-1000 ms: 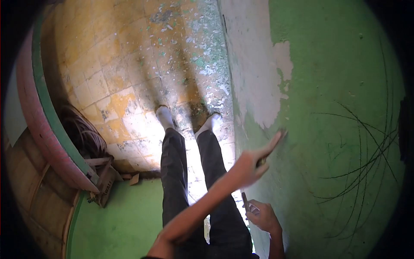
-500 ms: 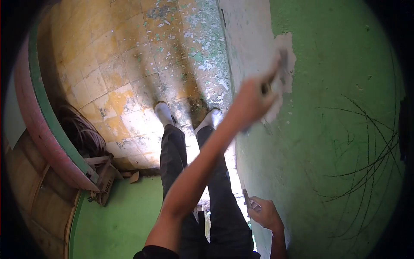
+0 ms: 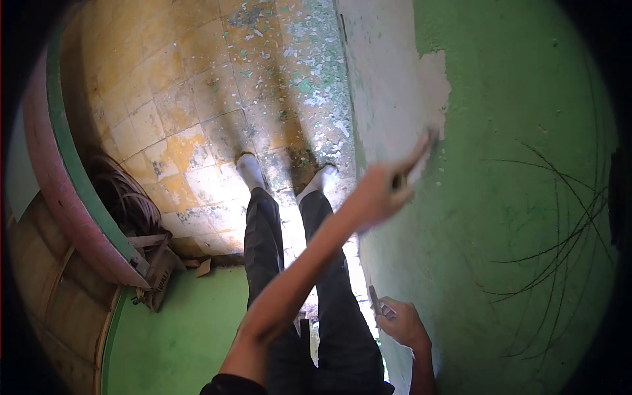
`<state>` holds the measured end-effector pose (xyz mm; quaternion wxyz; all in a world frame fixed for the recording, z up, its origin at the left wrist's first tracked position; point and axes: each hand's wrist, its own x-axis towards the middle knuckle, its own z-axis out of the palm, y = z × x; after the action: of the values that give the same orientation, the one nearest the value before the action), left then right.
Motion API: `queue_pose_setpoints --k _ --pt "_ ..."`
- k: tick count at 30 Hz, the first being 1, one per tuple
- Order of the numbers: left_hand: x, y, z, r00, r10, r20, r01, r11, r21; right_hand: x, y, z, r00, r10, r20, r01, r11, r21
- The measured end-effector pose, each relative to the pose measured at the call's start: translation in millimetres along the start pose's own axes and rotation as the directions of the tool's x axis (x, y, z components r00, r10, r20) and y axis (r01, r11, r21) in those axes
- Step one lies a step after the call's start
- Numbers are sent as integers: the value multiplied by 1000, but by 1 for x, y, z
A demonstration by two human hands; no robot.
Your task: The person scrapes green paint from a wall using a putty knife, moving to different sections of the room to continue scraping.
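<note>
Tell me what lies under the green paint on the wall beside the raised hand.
A pale, bare plaster patch shows beside the left hand and its thin scraper blade. Elsewhere the green paint coat hides whatever lies beneath.

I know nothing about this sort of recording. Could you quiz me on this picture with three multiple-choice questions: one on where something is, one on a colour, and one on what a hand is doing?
1. Where is the tip of the scraper held in the left hand?
A. On the floor tiles
B. Against the wall, at the edge of the bare patch
C. In a bucket

2. What colour is the paint on the wall?
A. Green
B. Blue
C. Red

3. What is the right hand doing?
A. Hanging open and empty
B. Gripping a small flat tool
C. Pressed flat on the floor

Answers:
1. B: the blade meets the wall beside the bare patch.
2. A: the painted area is green.
3. B: the fingers close around the tool.
</note>
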<state>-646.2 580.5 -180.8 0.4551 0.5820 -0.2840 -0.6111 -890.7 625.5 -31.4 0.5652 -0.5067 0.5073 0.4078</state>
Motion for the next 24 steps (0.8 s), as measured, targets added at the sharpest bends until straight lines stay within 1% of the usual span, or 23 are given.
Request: queue_pose_setpoints --k 2,4,5,6,7,9,10,12,14,16,17,19,20,22,23,24 --pt "-10 -7 17 994 105 -42 -107 993 -39 2 -1 0 1000 -15 -13 15 1000 13" --pt "10 7 -2 998 21 -56 -23 999 -30 1 -5 -1 1000 -15 -7 15 1000 6" --pt "34 19 -25 997 -54 -56 52 998 -27 4 -4 0 1000 -9 -10 9 1000 5" --pt "45 25 -36 990 -130 -57 128 991 -29 6 -1 0 1000 0 -11 0 1000 1" --pt "39 21 -26 993 -109 -53 107 994 -35 5 1 -2 1000 12 -14 -12 1000 -5" --pt "3 6 9 997 -67 -41 66 997 -30 4 -3 -2 1000 7 -2 -7 1000 20" --pt "-26 -2 30 999 14 -33 -16 997 -79 3 -3 -2 1000 8 3 -8 999 35" --pt "-43 -2 46 997 73 -12 -74 993 -95 3 0 -2 1000 -6 20 6 1000 7" --pt "-39 -1 39 999 41 -26 -42 998 -43 2 1 0 999 3 38 -2 1000 -22" --pt "10 25 0 998 -13 -66 16 999 44 3 -4 -2 999 29 27 -28 999 -39" --pt "28 21 -2 964 175 -200 -170 985 39 3 -3 -3 1000 23 10 -23 999 -42" --pt "1 11 17 993 54 -103 -50 998 41 1 -4 -4 1000 4 -14 -5 999 -47" --pt "-33 4 37 997 58 -59 -63 995 -82 0 -4 -4 1000 -5 2 5 999 -47" --pt "-55 3 52 998 59 22 -54 985 -167 -2 -3 -2 1000 -21 11 22 999 -37" --pt "-61 2 53 998 27 49 -20 991 -133 -3 -3 0 1000 -11 11 11 1000 -26" --pt "-54 4 46 999 3 41 1 996 -94 -4 -4 0 1000 1 20 0 1000 -24"
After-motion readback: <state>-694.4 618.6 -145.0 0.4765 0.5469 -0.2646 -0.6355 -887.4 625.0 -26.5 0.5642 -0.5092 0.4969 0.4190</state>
